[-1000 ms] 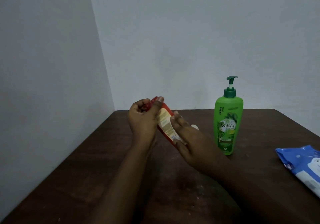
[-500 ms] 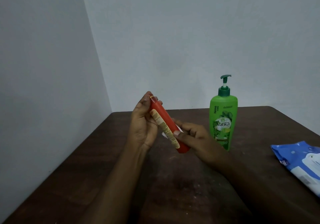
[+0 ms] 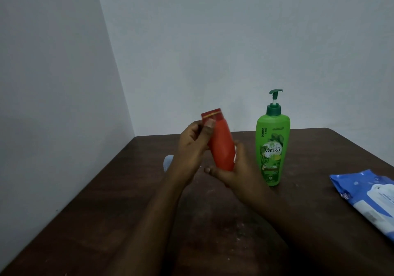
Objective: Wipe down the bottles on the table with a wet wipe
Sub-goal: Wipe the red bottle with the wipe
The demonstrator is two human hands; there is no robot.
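Note:
A red bottle (image 3: 221, 147) with a dark red cap is held above the table, tilted with its cap up and to the left. My left hand (image 3: 191, 152) grips it near the cap. My right hand (image 3: 236, 169) wraps the bottle's lower end, and a sliver of white wipe (image 3: 235, 153) shows between the fingers and the bottle. A green pump bottle (image 3: 273, 147) stands upright on the table just right of my hands.
A blue pack of wet wipes (image 3: 366, 199) lies at the table's right edge. The dark brown table (image 3: 106, 211) sits in a corner of grey walls. A small pale object (image 3: 167, 161) shows behind my left wrist.
The red bottle has turned in my hands: its label now faces away and the plain red side shows. It stands more upright, and my right hand has slid to its base.

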